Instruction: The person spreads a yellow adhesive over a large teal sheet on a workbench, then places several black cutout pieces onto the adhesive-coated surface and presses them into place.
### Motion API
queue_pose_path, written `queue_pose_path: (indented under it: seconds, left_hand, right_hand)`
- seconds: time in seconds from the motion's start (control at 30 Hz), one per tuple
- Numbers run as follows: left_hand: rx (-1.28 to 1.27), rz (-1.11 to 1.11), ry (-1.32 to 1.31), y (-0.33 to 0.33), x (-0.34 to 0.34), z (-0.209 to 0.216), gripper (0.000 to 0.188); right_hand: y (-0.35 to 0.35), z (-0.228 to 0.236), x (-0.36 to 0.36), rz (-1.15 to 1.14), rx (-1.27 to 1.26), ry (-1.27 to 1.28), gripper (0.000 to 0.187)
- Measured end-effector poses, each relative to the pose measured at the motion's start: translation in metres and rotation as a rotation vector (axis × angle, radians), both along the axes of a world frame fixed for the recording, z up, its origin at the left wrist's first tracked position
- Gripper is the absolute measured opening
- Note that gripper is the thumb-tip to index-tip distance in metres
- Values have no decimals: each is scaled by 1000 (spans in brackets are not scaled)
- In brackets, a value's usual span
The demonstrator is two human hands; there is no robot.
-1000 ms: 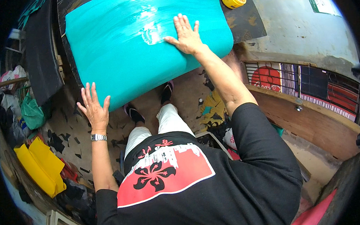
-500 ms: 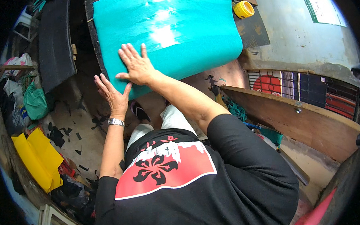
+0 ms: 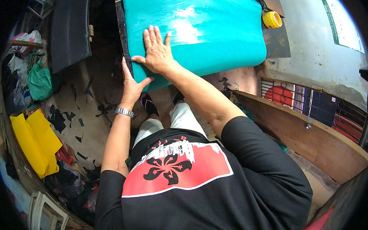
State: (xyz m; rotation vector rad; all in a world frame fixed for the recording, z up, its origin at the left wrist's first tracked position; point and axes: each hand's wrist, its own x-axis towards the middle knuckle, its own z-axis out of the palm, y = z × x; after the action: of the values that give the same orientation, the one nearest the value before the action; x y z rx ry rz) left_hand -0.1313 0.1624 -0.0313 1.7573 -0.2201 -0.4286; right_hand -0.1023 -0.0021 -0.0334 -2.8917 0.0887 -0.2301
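Note:
A glossy teal sheet (image 3: 218,52) covers a padded, table-like surface in front of me, its near edge curving down. My right hand (image 3: 159,56) lies flat on the sheet near its left side, fingers stretched and thumb out to the left. My left hand (image 3: 132,88), with a metal watch (image 3: 124,112) on the wrist, is at the sheet's near left corner. Its thumb points right across the near edge and the index finger points up along the left side; the other fingers are mostly hidden. A wet-looking shine (image 3: 185,30) shows on the sheet's middle.
A yellow tub (image 3: 272,19) stands by the sheet's right end. A black curved panel (image 3: 70,33) is at the left. Black scraps lie on the floor (image 3: 92,123), with yellow sheeting (image 3: 36,142) and bags beside them. A wooden board (image 3: 303,130) is at the right.
My view has shifted, so the scene sits further right. My left hand has turned more edge-on at the corner, its thumb swinging right. My right hand stays flat on the sheet.

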Motion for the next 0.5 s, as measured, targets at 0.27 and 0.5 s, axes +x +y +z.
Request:
queue_pose_path:
  seconds: [0.27, 0.5]
  left_hand:
    - [96, -10, -91, 2, 0, -5, 127]
    - [138, 42, -156, -2, 0, -4, 128]
  right_hand:
    - [8, 6, 28, 132, -91, 3, 106]
    - [14, 12, 18, 294, 63, 167, 105]
